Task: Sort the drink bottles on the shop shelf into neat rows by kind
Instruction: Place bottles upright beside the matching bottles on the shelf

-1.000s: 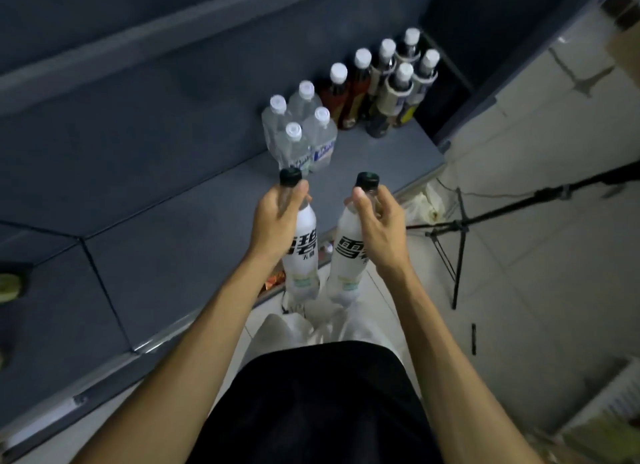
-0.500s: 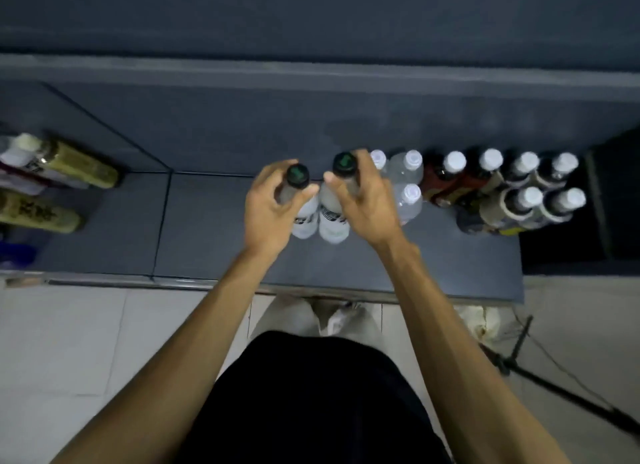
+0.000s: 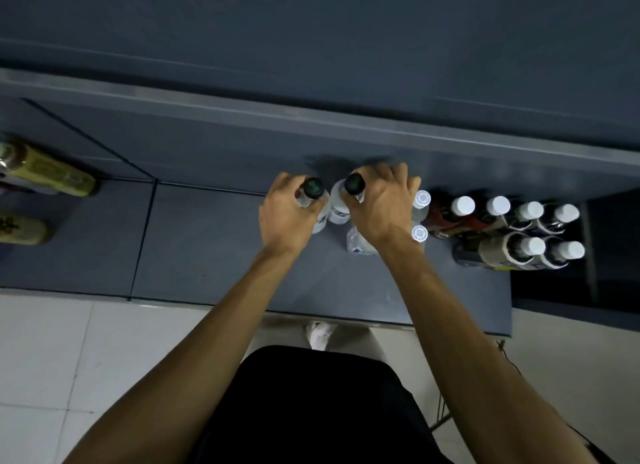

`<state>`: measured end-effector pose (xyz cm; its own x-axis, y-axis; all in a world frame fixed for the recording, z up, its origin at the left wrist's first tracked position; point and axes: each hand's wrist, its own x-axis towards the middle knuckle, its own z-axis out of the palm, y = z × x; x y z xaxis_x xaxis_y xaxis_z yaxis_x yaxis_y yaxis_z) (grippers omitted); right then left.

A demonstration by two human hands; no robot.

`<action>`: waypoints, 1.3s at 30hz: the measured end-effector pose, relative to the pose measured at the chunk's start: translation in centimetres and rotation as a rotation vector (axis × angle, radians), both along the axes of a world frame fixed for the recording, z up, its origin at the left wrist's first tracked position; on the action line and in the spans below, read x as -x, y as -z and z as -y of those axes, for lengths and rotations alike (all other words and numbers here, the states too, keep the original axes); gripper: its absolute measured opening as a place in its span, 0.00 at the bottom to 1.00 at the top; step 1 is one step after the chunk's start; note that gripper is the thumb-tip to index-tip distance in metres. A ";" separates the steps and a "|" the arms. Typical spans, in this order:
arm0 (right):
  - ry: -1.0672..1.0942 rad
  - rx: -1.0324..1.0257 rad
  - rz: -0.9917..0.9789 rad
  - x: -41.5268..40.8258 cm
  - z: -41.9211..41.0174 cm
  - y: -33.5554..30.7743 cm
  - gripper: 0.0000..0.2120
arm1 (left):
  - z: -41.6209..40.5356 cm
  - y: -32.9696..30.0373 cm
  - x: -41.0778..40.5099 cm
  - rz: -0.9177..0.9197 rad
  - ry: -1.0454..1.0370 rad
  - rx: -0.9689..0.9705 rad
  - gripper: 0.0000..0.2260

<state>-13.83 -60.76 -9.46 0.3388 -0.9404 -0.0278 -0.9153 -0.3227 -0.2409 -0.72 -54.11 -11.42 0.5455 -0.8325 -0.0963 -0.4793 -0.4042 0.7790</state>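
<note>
Way over at 9 o'clock there are a couple of yellow-green bottles [image 3: 52,174] lying on their sides on the dark grey shelf [image 3: 207,256], well apart from everything else. Moving toward the middle, the left hand [image 3: 285,218] has its fingers curled round the neck of a clear bottle with a dark green cap [image 3: 313,188], holding it upright on the shelf near the back wall. Right beside it, the right hand [image 3: 379,207] grips a second green-capped bottle [image 3: 354,184] the same way, so the two stand side by side, pretty much touching. Just at 3 o'clock of the right hand are the white-capped clear water bottles [image 3: 420,214], partly hidden under that hand and wrist. Next along come two reddish-brown bottles with white caps [image 3: 462,209], then at the far right end of the shelf a cluster of dark bottles with pale labels [image 3: 530,247], also white-capped, in two rows. Down at 6 o'clock is pale floor tile [image 3: 52,359] and the person's black shorts [image 3: 311,411].
</note>
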 end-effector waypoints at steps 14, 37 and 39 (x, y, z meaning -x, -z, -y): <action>0.107 0.056 -0.046 -1.6 0.7 2.1 0.11 | 2.6 1.1 -1.0 -0.028 0.066 -0.031 0.07; 0.014 -0.052 0.294 -2.7 -3.1 -1.8 0.19 | -1.5 0.0 -2.8 -0.216 0.165 0.035 0.23; -0.039 -0.055 0.398 -3.2 -4.3 -2.6 0.17 | -3.2 -1.1 -2.9 -0.209 0.123 0.050 0.21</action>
<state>-10.68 -56.49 -6.90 0.3684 -0.9275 0.0629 -0.7342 -0.3318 -0.5923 2.20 -50.93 -10.35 0.4126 -0.8979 -0.1535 -0.3483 -0.3112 0.8842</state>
